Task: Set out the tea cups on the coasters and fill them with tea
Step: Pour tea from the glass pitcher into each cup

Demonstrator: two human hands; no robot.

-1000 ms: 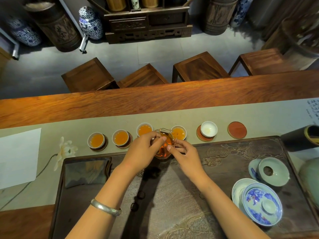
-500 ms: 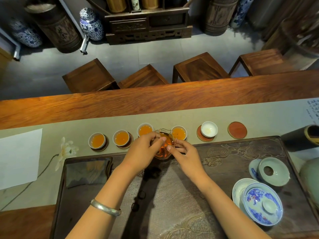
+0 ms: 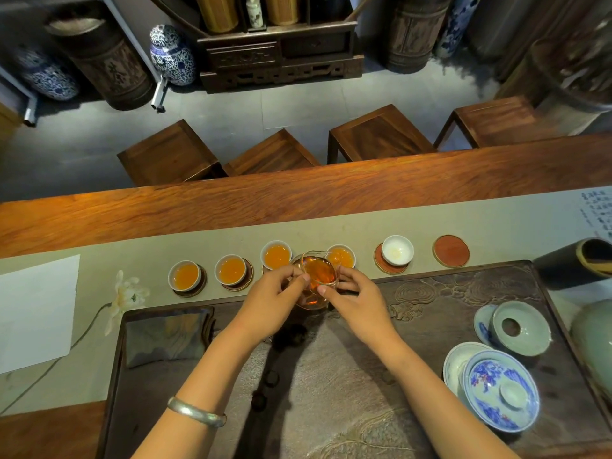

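A glass pitcher [image 3: 317, 273] of amber tea is held over the tray's far edge, just in front of the fourth cup. My left hand [image 3: 271, 301] pinches its left rim and my right hand [image 3: 359, 301] grips its right side. Several white cups with orange tea stand in a row on coasters: the leftmost [image 3: 184, 275], the second [image 3: 231, 269], the third [image 3: 276, 255] and a fourth [image 3: 342, 256] partly behind the pitcher. A fifth white cup [image 3: 397, 249] holds no tea and sits on a red coaster [image 3: 385, 266]. The last red coaster [image 3: 450, 251] is bare.
A dark carved tea tray [image 3: 463, 286] lies under my arms. On its right stand a celadon strainer dish [image 3: 521, 327] and a blue-and-white lidded gaiwan [image 3: 500, 394]. A folded cloth [image 3: 165, 336] lies at left, a white paper [image 3: 36, 313] further left, a dark tube [image 3: 576, 263] at right.
The pitcher looks slightly more level above the tray edge; both hands keep their hold and have barely moved.
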